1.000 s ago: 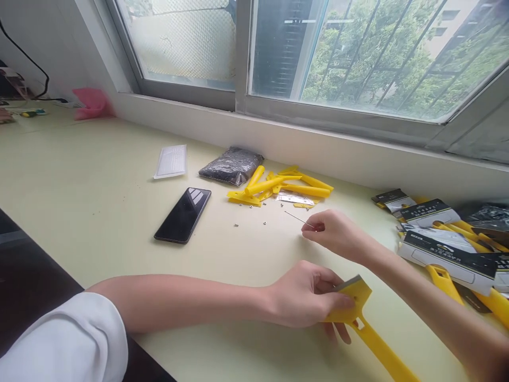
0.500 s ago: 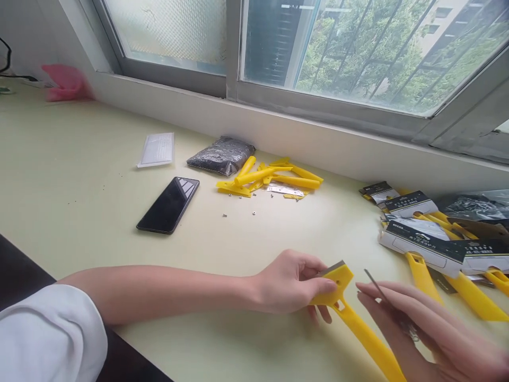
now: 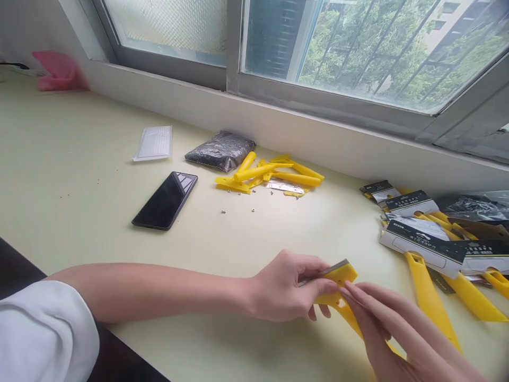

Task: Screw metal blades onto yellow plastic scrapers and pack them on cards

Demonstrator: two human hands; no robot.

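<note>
My left hand (image 3: 284,289) is closed around the head of a yellow plastic scraper (image 3: 345,272), thumb on its near face. A grey metal blade (image 3: 332,267) runs along the scraper's upper edge. The handle slants down to the right, partly behind my right hand (image 3: 397,321). That hand's thumb and fingertips are pinched together against the scraper head, close to its small hole. Whatever sits between those fingertips is hidden; the thin metal tool seen in them earlier does not show now.
Yellow scraper parts (image 3: 262,172) lie below the window by several small screws and nuts (image 3: 253,210). A black-filled plastic bag (image 3: 221,150), a clear packet (image 3: 154,143) and a phone (image 3: 165,201) are to their left. Carded yellow scrapers (image 3: 423,244) are heaped at right.
My right hand has moved left and up, from beside the scraper onto its head. The thin metal tool has gone out of sight. The scraper head has tilted slightly in my left hand.
</note>
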